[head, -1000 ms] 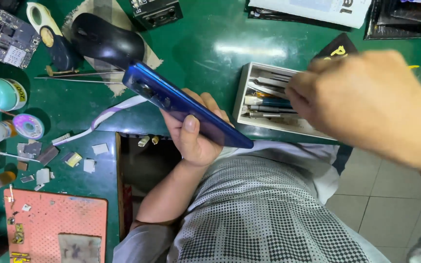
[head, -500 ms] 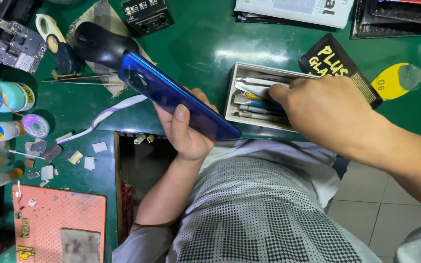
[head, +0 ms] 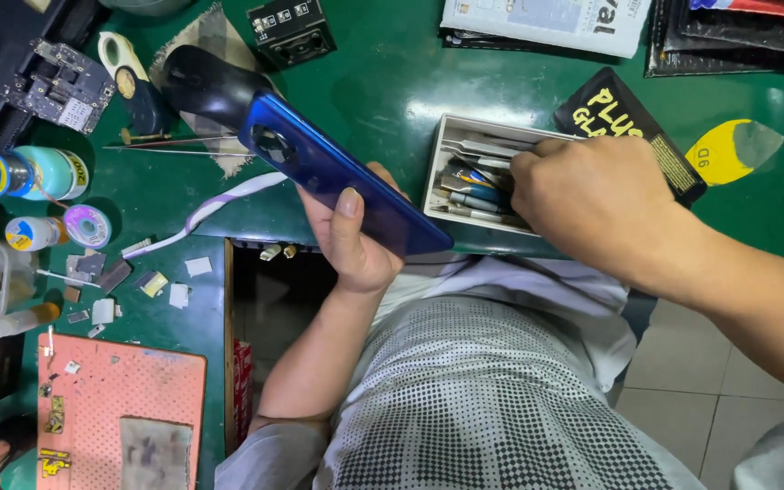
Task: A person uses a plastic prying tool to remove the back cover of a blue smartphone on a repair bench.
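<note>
My left hand grips a blue smartphone, back side up with its round camera ring showing, tilted over the edge of the green workbench. My right hand reaches into a white tray of hand tools, its fingers curled down among the tweezers and picks there. Whether those fingers have hold of a tool is hidden by the hand itself.
A black mouse lies on a cloth behind the phone. Bottles and tape rolls stand at the left, with a circuit board above them. An orange work mat sits bottom left. Black and yellow packets lie right of the tray.
My right hand has come down from above the tray and moved left into it. The left hand kept hold of the phone, nearly still.
</note>
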